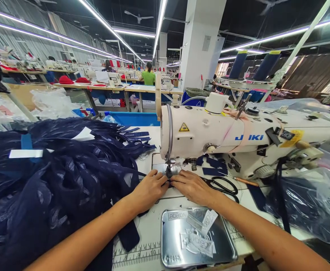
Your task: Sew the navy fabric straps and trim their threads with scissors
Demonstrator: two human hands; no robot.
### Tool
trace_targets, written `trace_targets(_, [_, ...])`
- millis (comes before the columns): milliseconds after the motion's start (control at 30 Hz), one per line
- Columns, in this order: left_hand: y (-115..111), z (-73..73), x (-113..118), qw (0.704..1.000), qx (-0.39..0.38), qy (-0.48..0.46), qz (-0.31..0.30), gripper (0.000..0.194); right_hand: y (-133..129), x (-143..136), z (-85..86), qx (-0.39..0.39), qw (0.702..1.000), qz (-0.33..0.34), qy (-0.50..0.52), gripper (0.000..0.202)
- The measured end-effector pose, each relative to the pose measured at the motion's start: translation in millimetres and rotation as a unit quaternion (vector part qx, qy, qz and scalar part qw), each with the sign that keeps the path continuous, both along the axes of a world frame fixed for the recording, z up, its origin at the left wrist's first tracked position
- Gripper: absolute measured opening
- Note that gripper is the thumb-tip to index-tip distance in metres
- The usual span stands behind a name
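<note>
At the needle of a white sewing machine [210, 131], my left hand [150, 190] and my right hand [193, 186] lie close together. Their fingertips press on dark navy fabric [169, 181], just in front of the presser foot [168, 171]. Most of that fabric is hidden under the fingers. A large heap of navy garments [77, 188] with white labels fills the left side, reaching my left forearm. Black-handled scissors [224, 186] lie beside my right hand. Below both hands, a metal tray [167, 241] holds several printed white labels [200, 242].
An awl with a wooden handle [246, 181] lies right of the scissors, near navy fabric scraps [214, 165]. A plastic bag of navy material [303, 203] sits at the right. Two navy thread cones [238, 64] stand behind the machine. Farther off, a person in green [148, 77] sits among other worktables.
</note>
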State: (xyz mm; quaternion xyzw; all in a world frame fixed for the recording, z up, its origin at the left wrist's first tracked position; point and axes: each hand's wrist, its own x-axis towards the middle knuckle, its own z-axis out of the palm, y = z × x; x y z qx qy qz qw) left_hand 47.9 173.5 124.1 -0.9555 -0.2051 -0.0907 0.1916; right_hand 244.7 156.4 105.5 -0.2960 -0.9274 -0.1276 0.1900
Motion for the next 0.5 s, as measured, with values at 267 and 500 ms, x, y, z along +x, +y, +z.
trace_targets(267, [-1.0, 1.2, -0.1, 1.000, -0.018, 0.003, -0.010, 0.017, -1.2, 2.0, 2.9, -0.020, 0.998, 0.026, 0.061, 0.023])
trace_targets(500, [10.4, -6.3, -4.9, 0.996, -0.062, -0.019, -0.056, 0.020, -1.8, 5.3, -1.7, -0.037, 0.999, 0.015, 0.037, 0.025])
